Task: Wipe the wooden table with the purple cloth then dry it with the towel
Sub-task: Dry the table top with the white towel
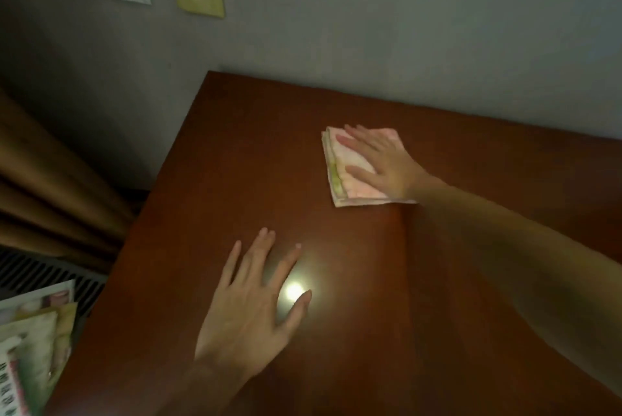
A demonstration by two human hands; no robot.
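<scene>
My right hand [380, 160] covers much of the folded pink towel [350, 180], fingers flat, pressing. My left hand [255, 298] rests flat and spread on the reddish-brown worktop [235, 163], holding nothing.

Print on the packets [30, 348] at lower left is too blurred to read

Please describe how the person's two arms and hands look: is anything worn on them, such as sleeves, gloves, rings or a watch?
Both forearms are bare as far as the picture shows; no sleeve appears. The left hand and right hand wear no gloves. No ring, watch or bracelet is visible. The fingers are slim, with short plain nails. The picture is dim and slightly blurred.
</scene>
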